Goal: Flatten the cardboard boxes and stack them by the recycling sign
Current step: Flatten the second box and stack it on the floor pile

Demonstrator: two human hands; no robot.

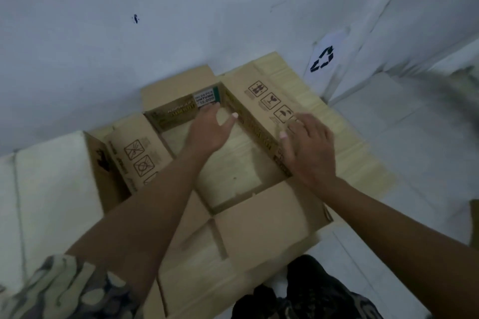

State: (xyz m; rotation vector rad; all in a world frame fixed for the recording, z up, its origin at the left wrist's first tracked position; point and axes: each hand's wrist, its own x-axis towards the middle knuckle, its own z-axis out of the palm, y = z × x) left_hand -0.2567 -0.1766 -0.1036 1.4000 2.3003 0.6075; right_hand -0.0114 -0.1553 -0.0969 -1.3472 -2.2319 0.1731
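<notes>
A brown cardboard box (pixel 259 228) stands open on the floor below me, all flaps spread outward and printed handling symbols on its side flaps. My left hand (pixel 210 129) reaches inside it, fingers spread, fingertips against the far inner wall by a white and green label (pixel 206 100). My right hand (pixel 308 147) rests flat on top of the right wall and right flap, fingers apart. Under the box lies a pale flattened piece of cardboard (pixel 344 137). A white recycling sign (pixel 324 58) with a black arrows symbol hangs low on the wall at the right.
A white wall (pixel 129 21) rises just behind the box. The floor is white tile (pixel 414 137). My dark patterned clothing (pixel 305 292) shows at the bottom edge. A brown object (pixel 474 223) pokes in at the right edge.
</notes>
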